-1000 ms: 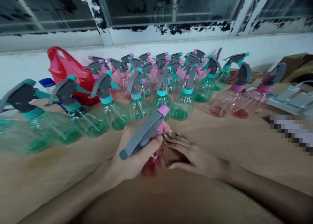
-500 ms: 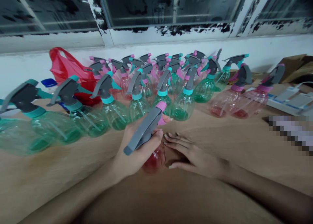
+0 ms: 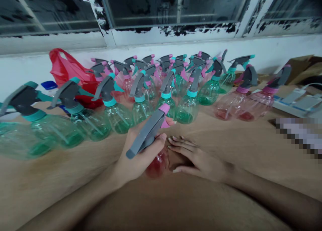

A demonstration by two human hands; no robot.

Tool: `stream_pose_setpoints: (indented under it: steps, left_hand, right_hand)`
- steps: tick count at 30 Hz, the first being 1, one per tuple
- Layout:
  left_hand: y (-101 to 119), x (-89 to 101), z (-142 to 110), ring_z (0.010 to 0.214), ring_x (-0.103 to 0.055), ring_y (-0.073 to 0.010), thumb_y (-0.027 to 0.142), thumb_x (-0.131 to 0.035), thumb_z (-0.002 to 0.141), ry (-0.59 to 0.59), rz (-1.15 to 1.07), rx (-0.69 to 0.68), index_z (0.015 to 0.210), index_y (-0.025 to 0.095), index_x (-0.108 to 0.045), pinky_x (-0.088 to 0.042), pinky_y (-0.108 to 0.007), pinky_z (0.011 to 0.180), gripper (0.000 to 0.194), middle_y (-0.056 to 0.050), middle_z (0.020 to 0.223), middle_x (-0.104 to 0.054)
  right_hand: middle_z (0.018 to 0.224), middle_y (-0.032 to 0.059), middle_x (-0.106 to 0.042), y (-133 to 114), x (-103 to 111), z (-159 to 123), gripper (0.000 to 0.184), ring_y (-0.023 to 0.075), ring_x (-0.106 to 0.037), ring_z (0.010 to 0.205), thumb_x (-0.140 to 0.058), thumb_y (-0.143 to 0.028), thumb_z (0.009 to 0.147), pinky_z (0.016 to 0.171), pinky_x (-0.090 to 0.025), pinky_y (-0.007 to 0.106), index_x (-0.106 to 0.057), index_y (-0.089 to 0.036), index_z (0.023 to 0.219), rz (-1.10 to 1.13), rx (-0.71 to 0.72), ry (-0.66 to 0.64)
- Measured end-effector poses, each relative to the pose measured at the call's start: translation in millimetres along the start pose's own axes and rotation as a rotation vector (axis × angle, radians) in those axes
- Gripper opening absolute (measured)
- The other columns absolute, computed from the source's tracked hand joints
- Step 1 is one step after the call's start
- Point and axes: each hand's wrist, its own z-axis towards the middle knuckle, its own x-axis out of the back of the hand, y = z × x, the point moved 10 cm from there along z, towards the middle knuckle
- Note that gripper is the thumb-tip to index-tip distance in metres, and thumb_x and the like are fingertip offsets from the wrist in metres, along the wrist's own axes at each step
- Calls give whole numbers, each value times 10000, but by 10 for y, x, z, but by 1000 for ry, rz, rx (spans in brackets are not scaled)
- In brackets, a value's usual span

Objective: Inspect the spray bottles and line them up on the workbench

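Observation:
My left hand [image 3: 136, 157] is wrapped round the neck of a pink spray bottle [image 3: 157, 162] with a grey trigger head [image 3: 147, 133] and a pink nozzle. The bottle stands on the wooden table [image 3: 251, 150] close in front of me. My right hand [image 3: 198, 158] lies flat on the table just right of the bottle, fingers stretched out and fingertips near the bottle, holding nothing.
Several green spray bottles [image 3: 118, 113] and pink spray bottles [image 3: 231, 105] stand in rows behind, along the white wall. A red plastic bag [image 3: 66, 71] sits at the back left. White boxes [image 3: 294, 101] and a cardboard box [image 3: 305, 66] lie at the right.
The bottle's trigger head has shifted slightly up and to the right in my left hand. My right hand has stayed flat in the same spot.

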Motion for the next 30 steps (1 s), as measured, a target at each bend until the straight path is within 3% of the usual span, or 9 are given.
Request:
stream_pose_setpoints:
  steps: [21, 26, 30]
  left_hand:
    - [19, -8, 13, 529, -555, -134, 243, -489, 787, -6, 16, -3, 742, 253, -617, -482, -260, 550, 136, 41, 616, -587]
    - [46, -2, 17, 589, -590, -128, 218, -497, 774, 1, -12, -14, 727, 250, -622, -521, -256, 627, 137, 32, 708, -626]
    - [17, 7, 11, 560, -595, -139, 234, -506, 765, 10, 0, 8, 725, 249, -620, -519, -264, 570, 122, 32, 655, -628]
  right_hand:
    - [1446, 77, -385, 7, -22, 4, 674, 215, -303, 1349, -476, -558, 854, 1121, -245, 448, -333, -195, 1404, -7, -9, -24]
    - [1453, 75, -374, 6, -22, 6, 680, 212, -302, 1350, -478, -560, 851, 1124, -243, 439, -331, -191, 1404, -4, -7, -28]
    - [1447, 79, -383, 1, -14, 5, 675, 219, -303, 1349, -480, -553, 853, 1121, -243, 453, -327, -200, 1407, 4, 0, -18]
